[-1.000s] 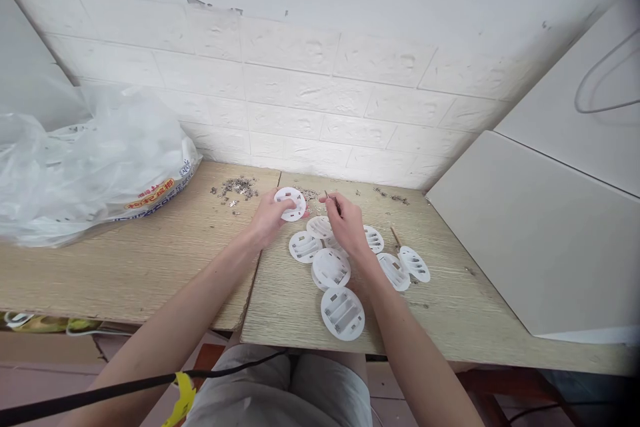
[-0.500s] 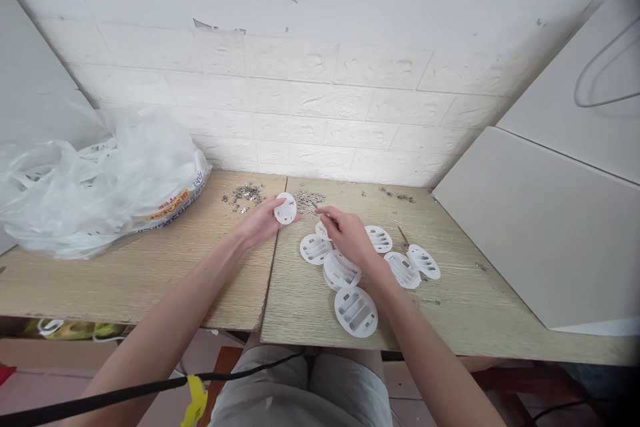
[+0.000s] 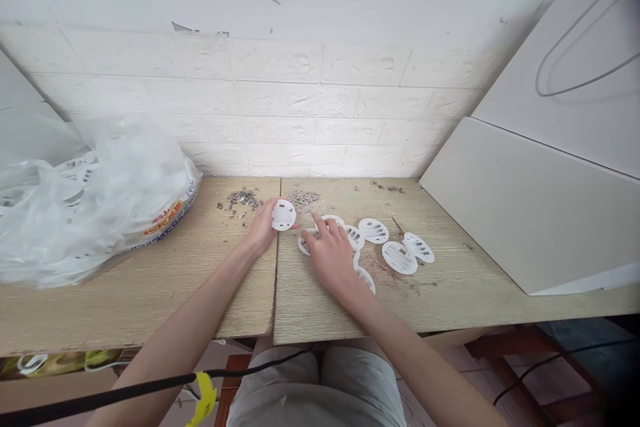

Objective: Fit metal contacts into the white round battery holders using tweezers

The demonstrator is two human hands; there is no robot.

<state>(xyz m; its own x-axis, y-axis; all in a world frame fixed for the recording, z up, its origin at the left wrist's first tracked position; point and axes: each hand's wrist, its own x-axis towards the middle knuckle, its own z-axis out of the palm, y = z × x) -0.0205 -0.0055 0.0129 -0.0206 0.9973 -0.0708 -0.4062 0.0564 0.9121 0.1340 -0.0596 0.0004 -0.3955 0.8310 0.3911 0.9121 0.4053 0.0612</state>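
Observation:
My left hand [image 3: 263,227] holds a round white plastic disc [image 3: 284,215] above the seam between the two table boards. Over a group of similar slotted discs, my right hand [image 3: 330,250] is spread with its fingers apart, palm down; it covers part of them. Just right of it lie a slotted disc [image 3: 373,231] and two more, one [image 3: 399,258] beside another [image 3: 419,247]. Small metal pieces form a pile [image 3: 244,198] behind my left hand and a second pile [image 3: 304,200] behind the held disc.
A large clear plastic bag [image 3: 100,200] of white parts fills the left side. A thin stick [image 3: 398,225] lies near the right discs. More metal bits [image 3: 387,187] are near the wall. A white panel [image 3: 530,207] stands at the right; a black cable [image 3: 150,387] crosses below.
My right hand has moved down and left from beside the metal pile onto the discs, and its fingers have opened. The disc in my left hand stays held. The whole view has shifted slightly.

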